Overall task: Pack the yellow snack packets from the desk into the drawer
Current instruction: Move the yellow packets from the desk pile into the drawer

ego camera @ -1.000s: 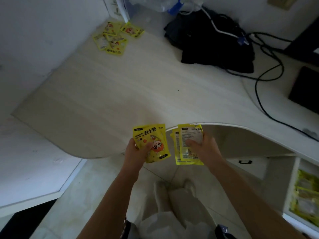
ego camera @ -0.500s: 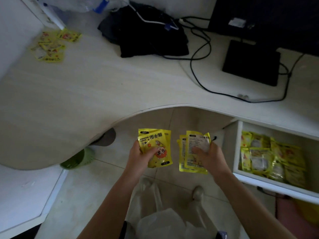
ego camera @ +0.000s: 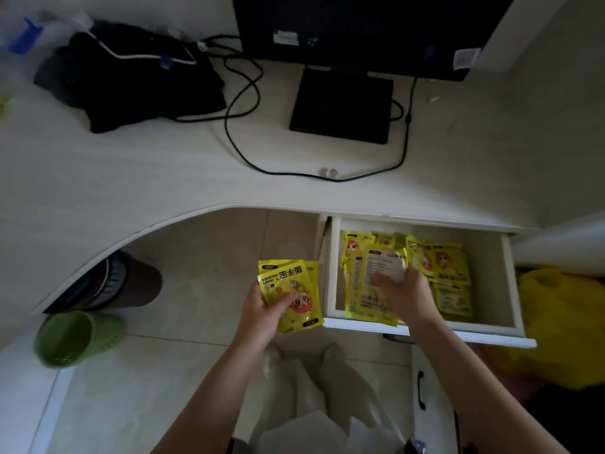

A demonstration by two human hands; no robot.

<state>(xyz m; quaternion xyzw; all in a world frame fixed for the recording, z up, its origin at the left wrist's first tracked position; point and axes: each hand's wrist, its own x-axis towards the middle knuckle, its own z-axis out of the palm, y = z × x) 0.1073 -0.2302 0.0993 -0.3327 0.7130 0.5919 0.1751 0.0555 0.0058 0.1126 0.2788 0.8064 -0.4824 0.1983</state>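
My left hand grips a small stack of yellow snack packets with an orange cartoon face, held over the floor just left of the open white drawer. My right hand holds a second stack of yellow packets, printed back side up, over the left part of the drawer. Several more yellow packets lie inside the drawer, filling its middle. A yellow bit at the far left desk edge is blurred.
On the white desk sit a black monitor with its stand, black cables and a black cloth bundle. Below are a green bin, a dark bin and a yellow bag right of the drawer.
The view has swung right from the desk's left corner to the drawer. My right hand has carried its packets over the drawer; my left hand follows beside it.
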